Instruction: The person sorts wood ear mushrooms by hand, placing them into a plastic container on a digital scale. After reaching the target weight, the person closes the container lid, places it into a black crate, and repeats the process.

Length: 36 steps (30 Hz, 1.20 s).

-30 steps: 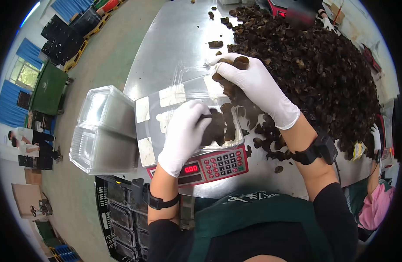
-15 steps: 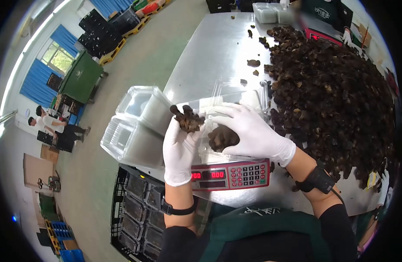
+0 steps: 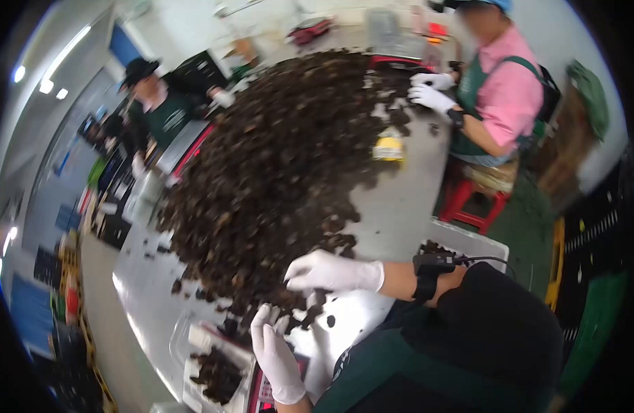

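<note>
The right forearm (image 3: 399,281) reaches in almost level from the right, its black sleeve (image 3: 496,310) ending near the elbow, and the white-gloved right hand (image 3: 325,272) points leftward, palm down, with fingers loosely bent. The white-gloved left hand (image 3: 277,356) is raised from the lower edge, fingers upward and slightly curled, just below the right; blur hides whether either grips anything.

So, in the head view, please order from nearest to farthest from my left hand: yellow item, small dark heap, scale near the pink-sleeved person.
1. Small dark heap: lower left, beside left hand.
2. Yellow item: large pile's right edge.
3. Scale: top, beyond yellow item.
</note>
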Motion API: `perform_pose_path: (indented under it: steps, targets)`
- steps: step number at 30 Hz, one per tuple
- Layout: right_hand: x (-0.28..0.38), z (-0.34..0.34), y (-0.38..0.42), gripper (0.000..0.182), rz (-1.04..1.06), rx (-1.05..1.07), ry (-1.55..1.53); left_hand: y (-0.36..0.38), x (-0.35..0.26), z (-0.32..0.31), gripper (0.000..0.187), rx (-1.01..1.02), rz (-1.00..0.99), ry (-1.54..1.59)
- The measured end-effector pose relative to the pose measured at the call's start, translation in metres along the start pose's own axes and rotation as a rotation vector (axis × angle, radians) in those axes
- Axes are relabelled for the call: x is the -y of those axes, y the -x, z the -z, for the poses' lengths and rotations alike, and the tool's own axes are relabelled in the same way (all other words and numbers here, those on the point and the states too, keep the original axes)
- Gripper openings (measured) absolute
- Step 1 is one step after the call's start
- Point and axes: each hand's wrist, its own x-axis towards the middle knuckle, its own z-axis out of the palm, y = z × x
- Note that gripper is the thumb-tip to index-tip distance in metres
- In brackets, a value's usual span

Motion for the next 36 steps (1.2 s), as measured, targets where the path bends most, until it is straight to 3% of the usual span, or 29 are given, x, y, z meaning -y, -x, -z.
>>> perform_pose_path:
  steps: [2, 4, 6, 7, 8, 9, 11, 12, 16, 20, 23, 25, 28, 29, 36]
  targets:
    - [-0.017, 0.061, 0.023, 0.023, 0.132, -0.261, -0.020, -0.003, -0.001, -0.024, 0.044, 0.147, 0.036, -0.129]
    - [-0.022, 0.131, 0.054, 0.016, 0.209, -0.687, -0.040, -0.001, -0.004, -0.047, 0.041, 0.169, 0.049, -0.171]
    - [-0.043, 0.202, 0.076, 0.015, 0.301, -1.248, 0.362, 0.001, -0.004, -0.059, 0.040, 0.175, 0.061, -0.195]
    - [-0.062, 0.233, 0.082, 0.013, 0.505, -1.485, 0.553, 0.004, -0.003, -0.061, 0.040, 0.155, 0.090, -0.214]
    - [-0.080, 0.263, 0.094, 0.015, 0.483, -1.573, 0.729, 0.007, -0.002, -0.061, 0.039, 0.132, 0.121, -0.233]
    - [-0.088, 0.276, 0.102, 0.018, 0.322, -1.566, 0.717, 0.011, -0.001, -0.060, 0.039, 0.134, 0.123, -0.244]
    - [-0.118, 0.295, 0.112, 0.024, 0.156, -1.426, 1.152, 0.021, -0.003, -0.056, 0.038, 0.096, 0.154, -0.272]
    - [-0.132, 0.295, 0.112, 0.034, 0.088, -1.339, 1.040, 0.026, -0.005, -0.053, 0.039, 0.105, 0.155, -0.326]
    - [-0.143, 0.274, 0.113, 0.044, 0.264, -1.455, 1.036, 0.049, -0.008, -0.032, 0.040, 0.003, 0.188, -0.419]
    - [-0.123, 0.223, 0.109, 0.025, 0.396, -1.451, 0.984, 0.068, 0.006, -0.002, 0.036, -0.035, 0.192, -0.342]
    - [-0.125, 0.163, 0.080, 0.006, 0.436, -1.073, 0.784, 0.083, 0.016, 0.019, 0.030, 0.033, 0.195, -0.429]
    - [-0.137, 0.123, 0.057, 0.007, 0.450, -0.831, 0.803, 0.089, 0.011, 0.010, 0.029, -0.001, 0.329, -0.254]
    - [-0.130, 0.059, 0.027, 0.008, 0.555, -0.497, 0.802, 0.098, 0.018, 0.017, 0.027, 0.038, 0.188, -0.308]
    - [-0.127, 0.041, 0.022, 0.010, 0.605, -0.412, 0.816, 0.107, 0.022, 0.023, 0.027, 0.036, 0.126, -0.284]
    - [-0.109, -0.023, -0.023, 0.011, 0.691, -0.075, 0.811, 0.142, 0.030, 0.054, 0.027, -0.084, 0.172, -0.231]
